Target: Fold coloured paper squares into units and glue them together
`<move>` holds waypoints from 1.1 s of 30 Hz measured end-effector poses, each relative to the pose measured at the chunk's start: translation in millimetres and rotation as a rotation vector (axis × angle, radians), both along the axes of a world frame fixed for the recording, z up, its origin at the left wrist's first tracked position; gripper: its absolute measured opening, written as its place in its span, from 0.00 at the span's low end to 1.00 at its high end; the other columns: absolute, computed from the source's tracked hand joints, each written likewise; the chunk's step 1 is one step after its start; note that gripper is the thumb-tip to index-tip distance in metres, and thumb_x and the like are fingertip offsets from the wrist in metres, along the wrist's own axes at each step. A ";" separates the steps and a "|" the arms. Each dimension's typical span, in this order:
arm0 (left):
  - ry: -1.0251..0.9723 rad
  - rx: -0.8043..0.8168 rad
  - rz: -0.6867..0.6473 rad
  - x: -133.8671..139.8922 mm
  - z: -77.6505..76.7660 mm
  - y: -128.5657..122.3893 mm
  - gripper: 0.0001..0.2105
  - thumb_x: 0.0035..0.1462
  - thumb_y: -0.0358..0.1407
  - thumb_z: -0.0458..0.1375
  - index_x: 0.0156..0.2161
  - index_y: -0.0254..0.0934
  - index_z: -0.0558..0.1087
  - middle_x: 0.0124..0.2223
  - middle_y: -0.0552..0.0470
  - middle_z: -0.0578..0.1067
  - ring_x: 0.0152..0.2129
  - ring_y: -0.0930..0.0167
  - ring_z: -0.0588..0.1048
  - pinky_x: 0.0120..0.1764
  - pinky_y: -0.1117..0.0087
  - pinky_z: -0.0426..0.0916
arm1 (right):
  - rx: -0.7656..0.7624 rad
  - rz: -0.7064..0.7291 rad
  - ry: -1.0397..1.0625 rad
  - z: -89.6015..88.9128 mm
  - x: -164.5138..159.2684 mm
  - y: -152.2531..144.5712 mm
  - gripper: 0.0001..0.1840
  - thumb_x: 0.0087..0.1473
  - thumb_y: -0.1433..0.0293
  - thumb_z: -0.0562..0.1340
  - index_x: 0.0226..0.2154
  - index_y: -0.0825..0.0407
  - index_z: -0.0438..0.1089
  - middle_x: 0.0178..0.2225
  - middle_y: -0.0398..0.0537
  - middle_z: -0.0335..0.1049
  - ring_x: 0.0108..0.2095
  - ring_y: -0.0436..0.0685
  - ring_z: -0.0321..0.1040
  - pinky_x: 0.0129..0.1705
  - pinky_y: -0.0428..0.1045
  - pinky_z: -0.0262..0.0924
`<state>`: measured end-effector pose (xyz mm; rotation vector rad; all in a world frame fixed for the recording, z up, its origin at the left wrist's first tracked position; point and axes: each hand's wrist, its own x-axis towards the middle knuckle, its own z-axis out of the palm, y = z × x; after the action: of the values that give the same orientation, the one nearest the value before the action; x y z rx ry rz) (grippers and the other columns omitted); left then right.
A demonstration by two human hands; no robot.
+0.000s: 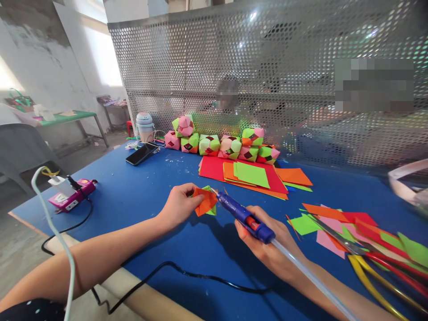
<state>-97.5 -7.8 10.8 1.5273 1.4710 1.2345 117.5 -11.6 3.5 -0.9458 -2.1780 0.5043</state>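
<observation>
My left hand pinches a small folded paper piece, orange on the near side with green showing behind it. In my right hand is a blue hot glue gun, fingers wrapped round its body. A clear glue stick runs out of its back end toward me. The gun's nozzle tip is at the upper right edge of the orange paper; whether it touches, I cannot tell. Both hands are above the blue table.
Several folded paper balls line the mesh panel. Before them lie stacked paper sheets. Scissors rest on paper scraps at right. At left are a phone, a lidded cup and a pink power strip; a black cord crosses in front.
</observation>
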 end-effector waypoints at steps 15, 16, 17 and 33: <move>0.081 0.009 -0.022 0.7 -0.9 -1.0 0.06 0.48 0.33 0.54 0.26 0.33 0.70 0.23 0.57 0.68 0.21 0.77 0.64 0.25 0.76 0.58 | 0.025 0.035 -0.023 -0.4 -2.6 -3.3 0.03 0.54 0.71 0.54 0.33 0.48 0.57 0.23 0.38 0.60 0.21 0.48 0.58 0.24 0.43 0.56; 0.089 0.011 -0.027 0.8 -1.5 -1.2 0.06 0.48 0.33 0.53 0.26 0.33 0.70 0.23 0.57 0.68 0.21 0.77 0.64 0.25 0.76 0.58 | 0.030 0.029 -0.038 -0.4 -2.5 -2.9 0.03 0.54 0.71 0.54 0.33 0.48 0.57 0.23 0.38 0.60 0.20 0.48 0.57 0.24 0.43 0.55; 0.094 0.011 -0.026 0.7 -2.1 -1.2 0.06 0.48 0.33 0.54 0.26 0.33 0.70 0.23 0.58 0.67 0.21 0.77 0.64 0.25 0.76 0.58 | 0.035 0.020 -0.053 -0.6 -2.2 -2.4 0.03 0.54 0.71 0.55 0.33 0.48 0.57 0.23 0.38 0.60 0.20 0.48 0.57 0.24 0.43 0.55; 0.028 0.015 -0.074 3.2 2.3 -2.9 0.12 0.49 0.30 0.54 0.38 0.34 0.76 0.33 0.53 0.77 0.28 0.73 0.72 0.32 0.75 0.66 | -0.012 0.030 -0.049 -0.5 -2.1 -0.7 0.02 0.53 0.69 0.55 0.33 0.48 0.58 0.23 0.39 0.63 0.20 0.49 0.59 0.23 0.43 0.55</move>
<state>-94.3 -10.7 13.1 1.6009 1.4133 1.1882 115.4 -12.3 3.1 -0.9424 -2.2384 0.5136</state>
